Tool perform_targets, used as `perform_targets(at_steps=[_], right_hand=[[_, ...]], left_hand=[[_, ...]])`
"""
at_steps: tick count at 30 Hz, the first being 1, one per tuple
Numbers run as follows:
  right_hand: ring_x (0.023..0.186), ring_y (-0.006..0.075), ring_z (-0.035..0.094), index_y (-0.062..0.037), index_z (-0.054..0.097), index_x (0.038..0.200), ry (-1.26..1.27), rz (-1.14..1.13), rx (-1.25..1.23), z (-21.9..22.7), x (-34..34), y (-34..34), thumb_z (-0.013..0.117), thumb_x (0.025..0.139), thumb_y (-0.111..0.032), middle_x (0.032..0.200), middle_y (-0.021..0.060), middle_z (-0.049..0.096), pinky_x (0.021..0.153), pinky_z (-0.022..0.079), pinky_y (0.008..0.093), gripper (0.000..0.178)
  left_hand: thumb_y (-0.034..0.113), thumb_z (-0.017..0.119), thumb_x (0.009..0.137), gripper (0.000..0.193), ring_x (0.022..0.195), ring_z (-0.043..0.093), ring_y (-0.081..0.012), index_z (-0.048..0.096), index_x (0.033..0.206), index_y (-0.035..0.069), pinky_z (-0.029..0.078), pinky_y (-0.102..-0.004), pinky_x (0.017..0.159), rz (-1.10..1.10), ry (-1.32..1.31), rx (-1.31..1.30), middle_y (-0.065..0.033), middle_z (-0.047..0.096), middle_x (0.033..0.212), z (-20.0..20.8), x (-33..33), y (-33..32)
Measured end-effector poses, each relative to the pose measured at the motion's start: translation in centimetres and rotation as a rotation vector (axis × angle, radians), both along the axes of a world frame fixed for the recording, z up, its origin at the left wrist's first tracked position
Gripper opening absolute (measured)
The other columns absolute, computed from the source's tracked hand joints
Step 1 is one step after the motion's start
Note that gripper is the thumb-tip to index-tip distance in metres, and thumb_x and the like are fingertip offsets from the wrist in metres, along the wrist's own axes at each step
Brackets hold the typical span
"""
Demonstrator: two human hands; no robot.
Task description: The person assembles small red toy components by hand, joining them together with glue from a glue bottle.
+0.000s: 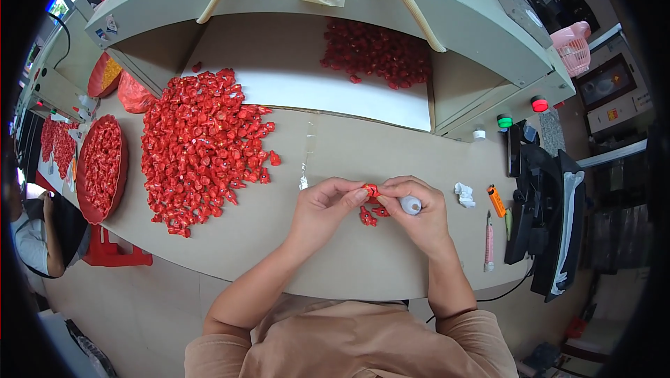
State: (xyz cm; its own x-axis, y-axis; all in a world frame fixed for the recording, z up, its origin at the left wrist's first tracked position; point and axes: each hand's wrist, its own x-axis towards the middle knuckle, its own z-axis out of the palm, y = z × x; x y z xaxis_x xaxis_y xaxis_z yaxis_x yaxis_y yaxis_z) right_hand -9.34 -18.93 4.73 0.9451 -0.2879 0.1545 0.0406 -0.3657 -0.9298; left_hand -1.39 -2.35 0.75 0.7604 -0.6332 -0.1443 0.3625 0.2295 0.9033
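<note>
Between the fingertips of my left hand [326,209] and my right hand [419,212] is a small red plastic piece [370,190]. My left thumb and index finger pinch it from one side. A pale, rounded, bottle-like tool [410,205] with a brownish tip sits in my right hand, whose fingers also touch the red piece. On the table just below the hands lie a few similar red pieces [368,217], partly covered by my right fingers. Left of my hands spreads a large heap of the same kind of red pieces [199,147].
A grey cabinet [481,50] arches over the far side, with more red pieces [380,57] inside. A red tray [84,189] stands at left, near a seated person [42,231]. At right lie crumpled tissue [464,194], an orange lighter [496,201], a pink cutter [489,245] and black equipment [541,203].
</note>
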Motion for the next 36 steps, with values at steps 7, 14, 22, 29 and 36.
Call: perform_targets(at_steps=[7, 14, 22, 29, 36], right_hand=[[0.081, 0.0157, 0.067, -0.0023, 0.071, 0.092, -0.02, 0.053, -0.029, -0.7, 0.4, -0.7, 0.071, 0.078, 0.004, 0.091, 0.0089, 0.069, 0.069, 0.054, 0.026, 0.015], [0.079, 0.015, 0.067, -0.0029, 0.071, 0.093, -0.043, 0.066, -0.023, -0.9, 0.4, -0.7, 0.071, 0.078, 0.005, 0.091, 0.0091, 0.069, 0.067, 0.054, 0.0253, 0.017], [0.079, 0.0156, 0.067, -0.0038, 0.071, 0.094, -0.072, 0.082, -0.057, -1.4, 0.6, -0.8, 0.071, 0.078, 0.005, 0.092, 0.0089, 0.069, 0.066, 0.054, 0.0251, 0.018], [0.079, 0.0168, 0.067, -0.0045, 0.071, 0.094, -0.069, 0.087, -0.049, -1.2, 1.6, -1.1, 0.072, 0.078, 0.005, 0.091, 0.0091, 0.069, 0.067, 0.054, 0.0262, 0.019], [0.08, 0.02, 0.068, -0.0045, 0.072, 0.091, -0.034, 0.053, -0.132, -0.7, 0.5, -0.9, 0.074, 0.075, 0.003, 0.089, 0.0098, 0.07, 0.07, 0.054, 0.0283, 0.018]], left_hand=[[0.007, 0.063, 0.092, 0.016, 0.092, 0.063, -0.0093, 0.066, 0.105, -0.001, 0.052, -0.0234, 0.08, 0.004, 0.001, 0.018, -0.0054, 0.069, 0.098, -0.3, -0.1, -0.1], [0.006, 0.062, 0.092, 0.016, 0.093, 0.063, -0.0093, 0.066, 0.106, -0.001, 0.051, -0.023, 0.081, 0.018, -0.016, 0.03, -0.0052, 0.069, 0.101, -0.2, -0.2, -0.1], [0.004, 0.063, 0.091, 0.016, 0.091, 0.065, -0.0101, 0.066, 0.106, 0.0, 0.052, -0.0221, 0.077, 0.048, -0.038, 0.063, -0.0059, 0.07, 0.099, -0.3, -0.3, -0.1], [0.006, 0.064, 0.091, 0.015, 0.092, 0.062, -0.0084, 0.066, 0.105, 0.0, 0.052, -0.0231, 0.081, 0.046, -0.048, 0.035, -0.0041, 0.069, 0.099, -0.2, 0.6, -0.4], [0.012, 0.065, 0.092, 0.018, 0.087, 0.061, -0.0058, 0.067, 0.104, -0.001, 0.051, -0.0217, 0.078, 0.051, -0.078, 0.093, -0.0029, 0.069, 0.096, -0.8, -0.5, -0.1]])
